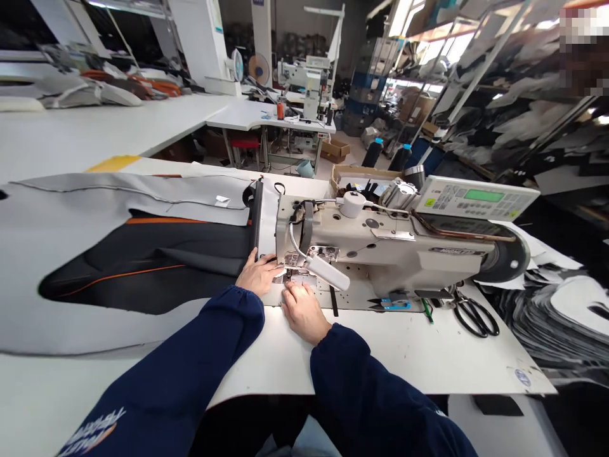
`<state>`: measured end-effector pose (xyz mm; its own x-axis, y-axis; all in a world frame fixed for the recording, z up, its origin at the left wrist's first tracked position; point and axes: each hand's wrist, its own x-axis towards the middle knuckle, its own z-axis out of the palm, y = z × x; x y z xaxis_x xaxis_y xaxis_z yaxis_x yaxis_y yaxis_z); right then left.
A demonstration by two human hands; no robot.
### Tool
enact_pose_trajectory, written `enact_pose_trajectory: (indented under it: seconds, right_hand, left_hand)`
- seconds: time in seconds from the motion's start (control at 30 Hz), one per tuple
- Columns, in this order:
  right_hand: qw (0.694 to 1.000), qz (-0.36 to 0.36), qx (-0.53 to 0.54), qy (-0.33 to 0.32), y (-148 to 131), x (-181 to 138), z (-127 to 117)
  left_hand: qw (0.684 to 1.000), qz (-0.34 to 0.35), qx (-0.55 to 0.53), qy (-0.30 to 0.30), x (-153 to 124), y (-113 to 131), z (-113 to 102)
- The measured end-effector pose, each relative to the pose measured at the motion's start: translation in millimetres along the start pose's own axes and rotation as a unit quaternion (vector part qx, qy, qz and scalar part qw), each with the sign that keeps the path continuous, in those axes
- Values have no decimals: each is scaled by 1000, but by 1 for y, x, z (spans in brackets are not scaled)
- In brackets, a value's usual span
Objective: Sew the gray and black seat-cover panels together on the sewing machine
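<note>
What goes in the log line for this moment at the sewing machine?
Left hand: on cloth | Right hand: near needle of sewing machine | Nearby: scissors

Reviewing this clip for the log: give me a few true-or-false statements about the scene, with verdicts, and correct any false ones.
1. The left hand rests on the black material beside the sewing machine. True.
2. The right hand holds scissors. False: the scissors lie on the table to the right of the machine, and the right hand lies flat, holding no scissors, by the needle area.
3. The machine has a control panel with a green display. True.
4. A cardboard box sits in front of the hands. False: the cardboard box is behind the machine.
5. A second sewing machine stands in the background. True.
</note>
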<state>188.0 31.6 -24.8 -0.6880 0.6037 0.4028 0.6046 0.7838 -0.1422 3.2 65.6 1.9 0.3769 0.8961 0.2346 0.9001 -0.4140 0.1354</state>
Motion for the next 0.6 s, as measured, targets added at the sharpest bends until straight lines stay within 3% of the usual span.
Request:
enact_pose_trajectory:
  seconds: [0.2,0.3,0.37,0.43,0.5,0.6]
  right_hand:
    - [1000,4,12,4,1,2,3]
    - [999,0,24,33,0,0,-5]
    - [997,13,27,73,-1,-10,-16]
    - [993,37,10,112,1,-26,-28]
    - [990,55,-27,127,10,-45,-38]
    - [988,63,-91,105,36,-65,-42]
  left_hand:
    - [999,11,-34,30,-4,0,3]
    - [991,-2,-101,85,-8,-6,4]
    - [969,-90,-154,172,-8,-14,4]
    - [926,-228,-187,236,-4,-24,2]
    - [896,-332,-194,222,5,-33,-1]
    - [898,-373,-185,143,21,-42,-9]
